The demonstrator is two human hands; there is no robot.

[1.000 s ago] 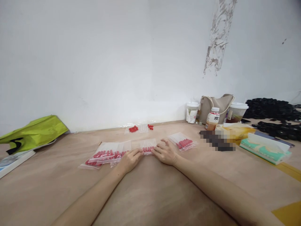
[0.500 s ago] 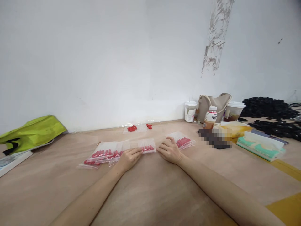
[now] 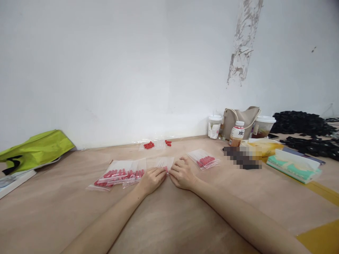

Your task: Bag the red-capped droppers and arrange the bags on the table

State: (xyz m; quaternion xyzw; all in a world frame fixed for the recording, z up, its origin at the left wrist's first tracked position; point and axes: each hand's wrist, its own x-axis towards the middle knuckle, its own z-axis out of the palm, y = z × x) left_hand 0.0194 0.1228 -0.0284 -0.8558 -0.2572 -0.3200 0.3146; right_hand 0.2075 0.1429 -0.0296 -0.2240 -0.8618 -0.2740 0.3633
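A small clear zip bag (image 3: pixel 160 162) with red pieces inside lies flat in the middle of the table. My left hand (image 3: pixel 153 180) has its fingers pressed together on the bag's near left edge. On the near right edge, the fingers of my right hand (image 3: pixel 183 175) are bent and closed on the bag. Both hands cover most of its red contents. Left of my left hand, several similar bags of red pieces (image 3: pixel 113 173) overlap in a pile. Another filled bag (image 3: pixel 203 159) rests just beyond my right hand, apart from it.
Near the wall lie a clear bag with red pieces (image 3: pixel 148 145) and some loose red pieces (image 3: pixel 168 143). At right are cups (image 3: pixel 214 127), a drink bottle (image 3: pixel 236 134), a handbag (image 3: pixel 242 118), a tissue pack (image 3: pixel 292 168) and black items (image 3: pixel 302 121). A lime-green bag (image 3: pixel 39 150) lies left.
My left hand has slid right and my right hand left, closing in on the near edge of the middle bag. The pile at left shows more now.
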